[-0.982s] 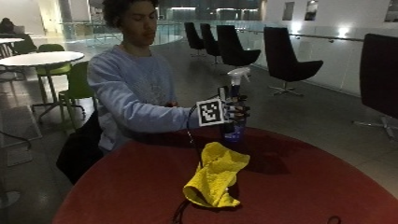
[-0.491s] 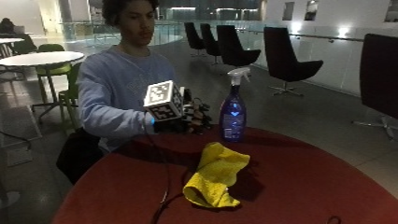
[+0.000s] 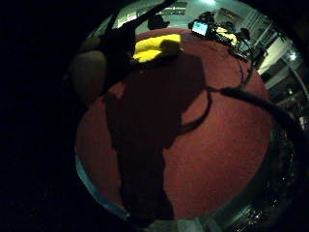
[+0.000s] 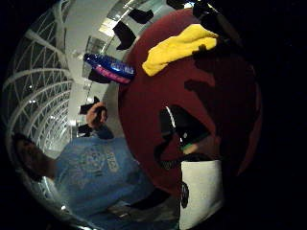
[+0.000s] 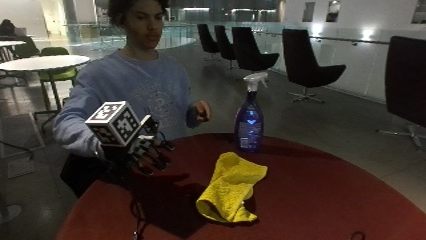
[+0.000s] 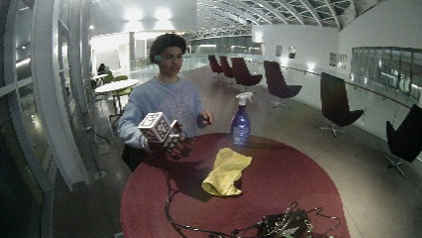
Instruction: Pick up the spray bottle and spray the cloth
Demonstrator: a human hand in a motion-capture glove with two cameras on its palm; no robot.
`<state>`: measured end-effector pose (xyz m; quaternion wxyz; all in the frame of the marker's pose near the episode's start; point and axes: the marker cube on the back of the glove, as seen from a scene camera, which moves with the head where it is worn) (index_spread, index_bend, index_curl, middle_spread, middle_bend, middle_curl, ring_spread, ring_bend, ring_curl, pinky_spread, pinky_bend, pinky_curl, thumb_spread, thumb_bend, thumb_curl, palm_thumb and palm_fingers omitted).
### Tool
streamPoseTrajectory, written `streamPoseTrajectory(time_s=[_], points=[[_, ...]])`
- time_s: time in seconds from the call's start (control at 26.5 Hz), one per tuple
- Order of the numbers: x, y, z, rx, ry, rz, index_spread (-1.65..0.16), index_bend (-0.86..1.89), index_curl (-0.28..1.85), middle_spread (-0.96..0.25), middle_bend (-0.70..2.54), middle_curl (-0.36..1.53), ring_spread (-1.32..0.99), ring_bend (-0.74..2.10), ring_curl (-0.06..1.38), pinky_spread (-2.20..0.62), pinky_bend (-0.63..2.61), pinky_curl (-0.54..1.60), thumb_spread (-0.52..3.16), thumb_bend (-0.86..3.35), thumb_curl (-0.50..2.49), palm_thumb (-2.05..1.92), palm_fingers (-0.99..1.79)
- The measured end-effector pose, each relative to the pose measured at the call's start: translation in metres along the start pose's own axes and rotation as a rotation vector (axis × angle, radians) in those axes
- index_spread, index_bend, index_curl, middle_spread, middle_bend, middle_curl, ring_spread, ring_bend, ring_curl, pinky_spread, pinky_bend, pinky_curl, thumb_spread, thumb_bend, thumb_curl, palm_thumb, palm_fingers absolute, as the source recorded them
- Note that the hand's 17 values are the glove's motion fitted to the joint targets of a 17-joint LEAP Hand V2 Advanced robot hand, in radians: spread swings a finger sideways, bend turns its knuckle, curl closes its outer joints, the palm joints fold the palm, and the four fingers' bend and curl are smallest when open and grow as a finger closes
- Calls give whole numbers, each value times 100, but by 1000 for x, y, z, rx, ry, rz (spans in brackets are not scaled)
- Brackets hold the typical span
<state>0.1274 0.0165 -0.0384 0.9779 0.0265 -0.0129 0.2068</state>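
The black-gloved right hand (image 5: pixel 148 154) has drawn back, fingers relaxed, empty; the blue plastic spray bottle (image 5: pixel 250 120) stands well apart, behind the crumpled yellow cloth (image 5: pixel 229 187).

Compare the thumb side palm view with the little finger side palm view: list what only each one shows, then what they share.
Only the thumb side palm view shows the spray bottle standing on the table's edge, the person's blue sweatshirt and their bare hand. Only the little finger side palm view shows the cable trailing across the table and a lit screen beyond it. Both show the yellow cloth lying on the red table.
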Motion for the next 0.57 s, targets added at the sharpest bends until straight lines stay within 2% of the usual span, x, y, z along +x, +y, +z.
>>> streamPoseTrajectory(time_s=[0.23, 0.57], points=[[31, 15, -7, 26, 12, 43, -35, 11, 20, -2, 28, 43, 2, 39, 35, 23, 30, 36, 106, -2, 44, 70, 68], [35, 16, -5, 29, 32, 39, -34, 12, 21, -3, 31, 43, 2, 37, 35, 23, 27, 35, 108, -2, 43, 73, 71]])
